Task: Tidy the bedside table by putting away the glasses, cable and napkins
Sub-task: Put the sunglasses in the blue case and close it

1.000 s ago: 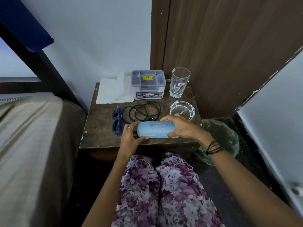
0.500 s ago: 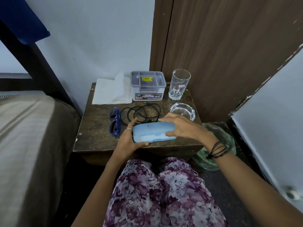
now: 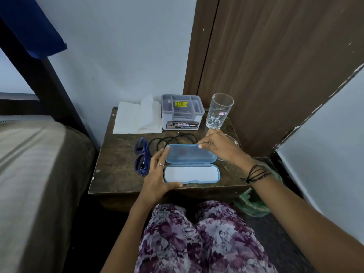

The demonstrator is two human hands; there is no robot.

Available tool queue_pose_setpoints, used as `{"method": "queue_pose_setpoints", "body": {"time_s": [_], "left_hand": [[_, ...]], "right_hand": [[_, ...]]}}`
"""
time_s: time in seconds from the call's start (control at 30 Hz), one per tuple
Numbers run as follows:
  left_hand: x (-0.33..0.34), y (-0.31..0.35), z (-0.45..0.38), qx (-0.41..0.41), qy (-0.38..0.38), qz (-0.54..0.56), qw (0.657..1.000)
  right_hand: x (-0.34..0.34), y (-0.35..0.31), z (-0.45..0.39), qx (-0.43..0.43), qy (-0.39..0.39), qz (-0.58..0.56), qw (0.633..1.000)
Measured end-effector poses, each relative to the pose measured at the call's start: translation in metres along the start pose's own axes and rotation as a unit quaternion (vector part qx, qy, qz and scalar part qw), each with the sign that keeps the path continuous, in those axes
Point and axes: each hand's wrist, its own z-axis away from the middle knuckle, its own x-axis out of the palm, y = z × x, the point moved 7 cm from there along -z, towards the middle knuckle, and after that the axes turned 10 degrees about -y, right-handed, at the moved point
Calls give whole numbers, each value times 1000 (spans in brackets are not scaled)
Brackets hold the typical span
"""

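Observation:
A light blue glasses case (image 3: 192,173) lies opened on the wooden bedside table (image 3: 116,174), its white-lined base toward me and its lid raised. My left hand (image 3: 158,174) grips the case's left end, thumb along the front. My right hand (image 3: 220,147) pinches the lid's far right edge. Blue-framed dark glasses (image 3: 141,156) lie folded just left of the case. A coiled black cable (image 3: 171,139) lies behind the lid, partly hidden. White napkins (image 3: 137,118) sit at the back left.
A lidded grey-and-white plastic box (image 3: 182,112) stands at the back centre, a clear drinking glass (image 3: 218,111) to its right. A glass ashtray (image 3: 233,141) is mostly hidden by my right hand. The bed (image 3: 35,174) lies left; a green bag (image 3: 254,203) sits on the floor right.
The case was closed between my hands; now its lid is swung up and back, showing the white lining. My right hand moved from the case's right end to the lid's far edge.

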Motion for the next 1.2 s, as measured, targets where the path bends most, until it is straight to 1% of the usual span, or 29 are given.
{"method": "queue_pose_setpoints", "body": {"time_s": [0.07, 0.17, 0.27, 0.33, 0.4, 0.43, 0.5, 0.57, 0.6, 0.7, 0.8, 0.9, 0.97, 1.07, 1.2], "left_hand": [[0, 0, -1, -14, -14, -26, 999], [0, 2, -1, -38, -24, -34, 998], [0, 3, 0, -47, -25, -31, 998], [-1, 3, 0, -51, -21, -35, 998], [-1, 4, 0, -47, -22, -41, 998], [0, 5, -1, -46, -24, -41, 998], [1, 4, -2, -46, -25, -42, 998], [0, 2, -2, -51, -22, -43, 997], [1, 0, -2, -54, -23, -44, 997], [3, -3, -2, -52, -25, -31, 998], [5, -9, -4, -70, -28, -37, 996], [5, -11, -6, -60, -27, -35, 997], [4, -7, -6, -42, -26, -34, 998], [1, -3, -4, -33, -19, -19, 999], [1, 0, -3, -41, -26, -6, 999]], "right_hand": [[1, -1, 1, 15, 22, 1, 1000], [-3, -8, 7, 25, 49, -1, 998], [-7, -33, 10, 11, 94, 56, 994], [-9, -60, 12, -11, 131, 27, 991], [-6, -87, 8, -24, 147, -18, 989], [-2, -101, 3, -25, 139, -25, 990], [12, -122, -11, -10, 90, -41, 995], [31, -131, -29, 27, 38, -44, 998], [40, -133, -36, 48, 24, -29, 998], [53, -132, -51, 88, 34, 10, 995], [59, -135, -55, 105, 41, 5, 994], [58, -134, -58, 122, 42, -32, 991], [51, -128, -59, 123, 49, -97, 986], [27, -119, -49, 73, 65, -219, 971], [-19, -104, -17, 14, 87, -280, 956]]}}
